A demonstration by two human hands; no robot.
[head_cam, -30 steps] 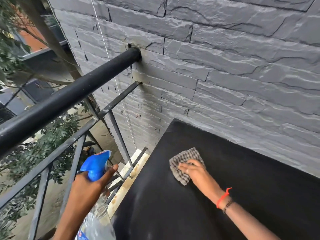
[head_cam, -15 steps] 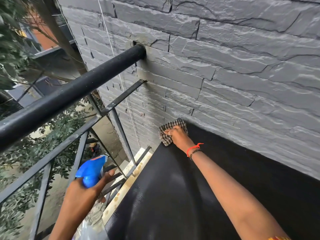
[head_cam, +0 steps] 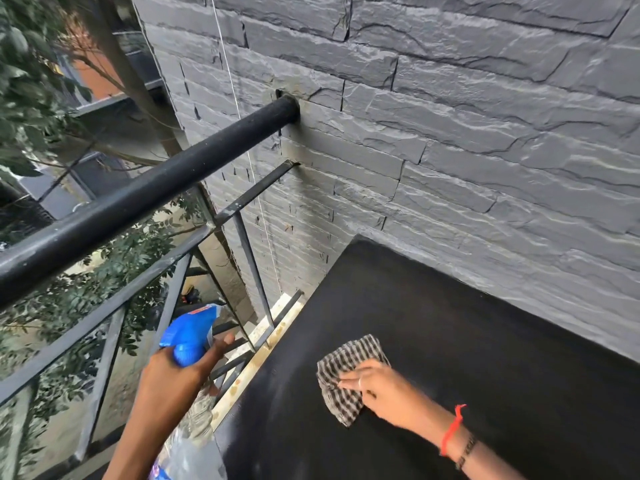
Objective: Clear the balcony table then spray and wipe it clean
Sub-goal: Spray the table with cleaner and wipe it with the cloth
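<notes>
The black balcony table [head_cam: 450, 341] fills the lower right, set against the grey stone wall. A brown-and-white checked cloth [head_cam: 343, 372] lies on its left half. My right hand [head_cam: 384, 393] presses down on the cloth, fingers pointing left over it. My left hand [head_cam: 173, 379] grips the neck of a spray bottle [head_cam: 192, 336] with a blue trigger head, held left of the table beside the railing. The clear body of the bottle shows below my wrist at the frame's bottom edge.
A thick black railing bar [head_cam: 149, 188] runs diagonally from the left into the stone wall [head_cam: 467, 140]. Thinner railing bars [head_cam: 249, 265] stand between the bottle and the table edge. Trees and buildings lie beyond the railing.
My right hand slid the cloth from the table's far corner by the wall back toward me on its left half. The left hand kept hold of the spray bottle.
</notes>
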